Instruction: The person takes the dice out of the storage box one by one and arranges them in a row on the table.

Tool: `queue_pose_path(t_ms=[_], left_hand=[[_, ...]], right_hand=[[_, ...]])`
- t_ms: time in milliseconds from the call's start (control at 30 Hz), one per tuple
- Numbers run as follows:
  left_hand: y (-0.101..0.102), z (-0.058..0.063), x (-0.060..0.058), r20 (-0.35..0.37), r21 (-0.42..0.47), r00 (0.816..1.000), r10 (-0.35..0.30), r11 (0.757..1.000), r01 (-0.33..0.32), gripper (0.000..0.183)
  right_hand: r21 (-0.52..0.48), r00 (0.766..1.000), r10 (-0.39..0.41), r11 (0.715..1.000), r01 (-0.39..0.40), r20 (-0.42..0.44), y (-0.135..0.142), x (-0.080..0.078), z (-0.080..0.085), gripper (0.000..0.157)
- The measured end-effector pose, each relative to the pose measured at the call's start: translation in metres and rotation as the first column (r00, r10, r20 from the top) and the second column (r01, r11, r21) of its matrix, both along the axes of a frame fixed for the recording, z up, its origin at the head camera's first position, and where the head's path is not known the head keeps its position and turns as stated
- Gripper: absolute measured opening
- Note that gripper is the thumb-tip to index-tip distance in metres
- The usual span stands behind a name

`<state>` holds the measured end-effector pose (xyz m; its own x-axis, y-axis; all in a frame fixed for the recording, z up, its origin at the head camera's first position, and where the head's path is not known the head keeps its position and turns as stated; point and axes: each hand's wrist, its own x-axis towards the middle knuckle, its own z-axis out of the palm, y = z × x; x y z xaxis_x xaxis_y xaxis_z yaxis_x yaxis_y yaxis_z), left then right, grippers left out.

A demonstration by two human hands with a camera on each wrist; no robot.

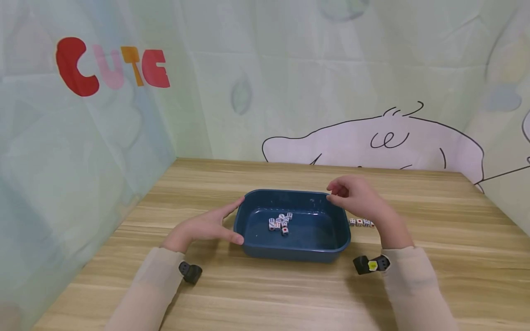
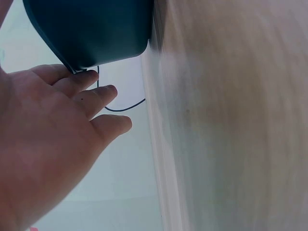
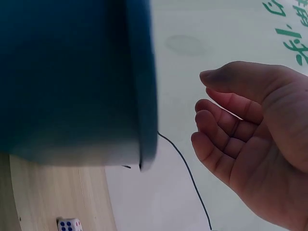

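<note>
A dark blue rectangular tray (image 1: 290, 254) sits on the table with a small cluster of white dice (image 1: 278, 224) inside, left of its middle. Along the tray's left side spreads my left hand (image 1: 204, 226), thumb at the front corner and fingertips at the rim farther back. In the left wrist view its fingers (image 2: 103, 98) are extended beside the tray's wall. Over the tray's back right corner hovers my right hand (image 1: 358, 197), its fingers loosely bent. The right wrist view shows a gap between thumb and fingers (image 3: 211, 149), with nothing held.
Just right of the tray, several dice (image 1: 359, 222) stand in a row, partly hidden by the right forearm. The wood-grain table (image 1: 256, 294) ends at a printed cloth backdrop (image 1: 232, 115) at the back and left.
</note>
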<state>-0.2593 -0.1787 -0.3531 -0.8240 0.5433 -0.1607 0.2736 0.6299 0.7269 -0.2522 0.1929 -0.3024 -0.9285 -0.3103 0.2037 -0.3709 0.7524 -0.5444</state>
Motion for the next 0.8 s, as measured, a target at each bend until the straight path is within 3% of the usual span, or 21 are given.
queue_pose_path(t_ms=[433, 800], left_hand=[[0.001, 0.001, 0.001, -0.004, -0.013, 1.0, 0.004, 1.0, -0.004, 0.114], [0.001, 0.002, 0.001, 0.003, -0.009, 1.0, 0.005, 1.0, -0.005, 0.113]], right_hand=[[-0.006, 0.997, 0.068, 0.998, -0.068, 0.022, -0.023, 0.001, 0.001, 0.023], [0.012, 0.986, 0.164, 0.986, -0.164, 0.037, -0.046, 0.0, -0.007, 0.022]])
